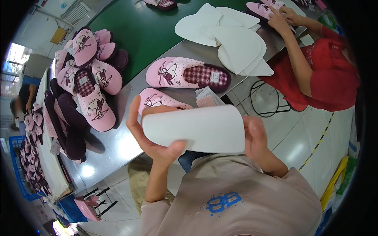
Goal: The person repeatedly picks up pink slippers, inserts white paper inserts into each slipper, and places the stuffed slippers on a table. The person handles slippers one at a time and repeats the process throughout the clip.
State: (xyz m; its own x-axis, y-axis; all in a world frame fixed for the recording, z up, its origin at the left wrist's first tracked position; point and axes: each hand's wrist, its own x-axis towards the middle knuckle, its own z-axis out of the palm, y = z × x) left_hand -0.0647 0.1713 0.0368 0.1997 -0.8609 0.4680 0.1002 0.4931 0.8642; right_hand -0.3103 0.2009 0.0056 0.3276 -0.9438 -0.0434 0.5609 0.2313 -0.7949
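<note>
My left hand (151,135) and my right hand (256,137) hold a white sheet of paper (195,128) bent into a curved, insole-like shape in front of my chest. The left thumb presses its lower edge; the right hand grips its right end. Just beyond the sheet a pink slipper (157,100) with a cartoon dog lies on the steel table (130,145), partly hidden by the paper. A second pink slipper (187,74) with a plaid lining lies further out.
A heap of pink and maroon slippers (88,82) sits at the left of the table. White paper sheets (232,37) are stacked at the far right. A person in red (323,74) handles slippers there. A green belt (145,27) runs behind. Small tags (208,97) lie nearby.
</note>
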